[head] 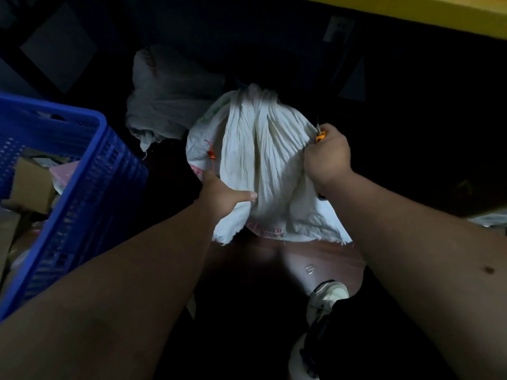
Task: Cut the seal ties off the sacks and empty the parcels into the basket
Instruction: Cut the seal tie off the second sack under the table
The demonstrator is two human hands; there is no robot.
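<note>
A white woven sack [260,160] hangs in the middle, its far end bunched together. My left hand [223,194] grips the sack's near left edge. An orange seal tie [210,154] hangs on the sack just above that hand. My right hand [327,157] grips the sack's right edge together with an orange-handled cutter [320,135], whose blade tip pokes up above the fist. The blue plastic basket [90,174] stands at the left, with cardboard parcels [30,185] inside.
A grey crumpled sack [170,100] lies behind the white one. A yellow edge [439,12] crosses the top right. My shoe [326,297] stands on the dark wooden floor [315,259] below the sack. The surroundings are very dark.
</note>
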